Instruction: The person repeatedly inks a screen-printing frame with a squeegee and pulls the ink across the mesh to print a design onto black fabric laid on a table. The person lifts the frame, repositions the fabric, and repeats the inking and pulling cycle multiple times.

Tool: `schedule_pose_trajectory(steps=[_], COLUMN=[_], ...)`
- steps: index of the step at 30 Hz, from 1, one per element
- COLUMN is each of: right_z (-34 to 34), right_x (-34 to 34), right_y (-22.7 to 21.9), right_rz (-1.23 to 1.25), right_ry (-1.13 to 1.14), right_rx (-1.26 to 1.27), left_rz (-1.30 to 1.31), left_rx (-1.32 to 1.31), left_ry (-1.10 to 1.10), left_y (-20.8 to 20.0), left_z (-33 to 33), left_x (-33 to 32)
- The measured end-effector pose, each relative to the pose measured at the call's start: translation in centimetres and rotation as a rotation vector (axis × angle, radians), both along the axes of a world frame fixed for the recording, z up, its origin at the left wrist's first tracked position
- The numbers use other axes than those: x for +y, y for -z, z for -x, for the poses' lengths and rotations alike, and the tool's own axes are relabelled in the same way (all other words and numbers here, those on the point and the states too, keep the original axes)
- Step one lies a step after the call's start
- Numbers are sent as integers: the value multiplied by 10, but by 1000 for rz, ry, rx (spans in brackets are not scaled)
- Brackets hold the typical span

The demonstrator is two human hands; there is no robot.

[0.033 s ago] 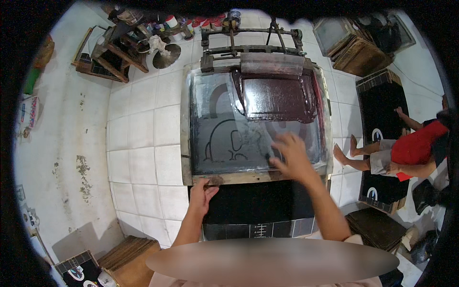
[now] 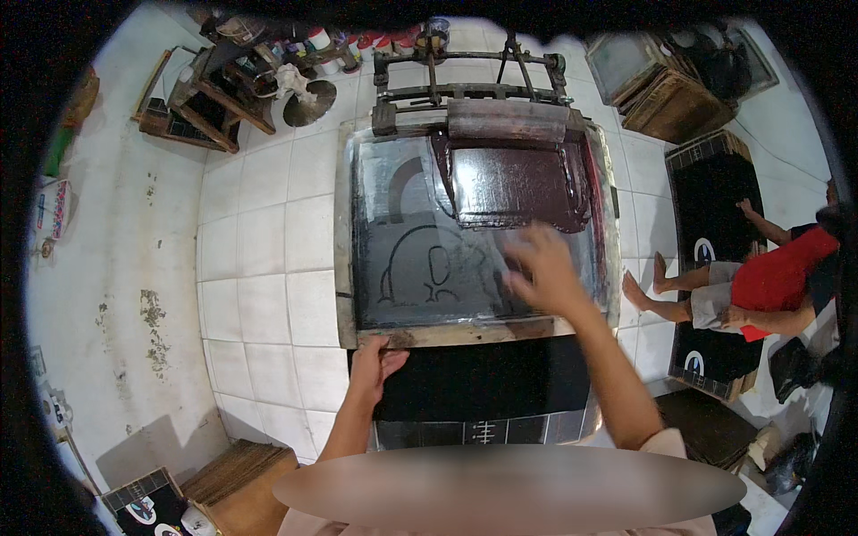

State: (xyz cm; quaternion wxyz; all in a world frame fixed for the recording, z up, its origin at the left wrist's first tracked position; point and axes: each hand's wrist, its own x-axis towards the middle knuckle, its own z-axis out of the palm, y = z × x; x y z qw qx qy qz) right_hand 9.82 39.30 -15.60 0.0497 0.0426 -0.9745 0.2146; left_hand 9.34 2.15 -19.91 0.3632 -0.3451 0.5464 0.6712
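In front of me a screen printing frame [image 2: 500, 332], wooden with grey mesh, lies over a black cloth-like panel [image 2: 483, 380]. Line art and a curved band show on the mesh [image 2: 420, 268]. A thick patch of dark maroon ink [image 2: 518, 183] covers its far right part, and a wide pale squeegee [image 2: 508, 119] rests at the far edge. My left hand [image 2: 377, 368] is at the near left corner, thumb on the wood and fingers curled at its edge. Over the mesh, just nearer than the ink, hovers my right hand [image 2: 543, 272]. It is somewhat blurred, fingers apart and bent, with nothing seen in it.
A metal hinge clamp [image 2: 469, 89] spans the frame's far side. To the right, a person in red [image 2: 786, 277] sits by black printed panels [image 2: 715, 201]. Stacked brown boards [image 2: 237, 478] stand at lower left. Pots [image 2: 380, 45] and a wooden stand [image 2: 210, 98] are at the back left.
My right hand has shifted slightly farther away, toward the ink. My left hand stays at the frame's near left corner.
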Motion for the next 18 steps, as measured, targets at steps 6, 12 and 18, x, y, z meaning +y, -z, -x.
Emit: schedule_pose_trajectory(steps=[6, 12, 18], right_z=[223, 246, 187], right_x=[93, 103, 86], right_y=[25, 49, 19], right_rz=[-432, -311, -179], right_ry=[148, 57, -80], right_rx=[154, 50, 40], left_rz=[681, 1273, 1375], left_rx=[287, 1080, 1013], left_ry=[702, 469, 586], left_y=[-7, 11, 33], left_z=[-5, 56, 61], left_x=[-21, 6, 16])
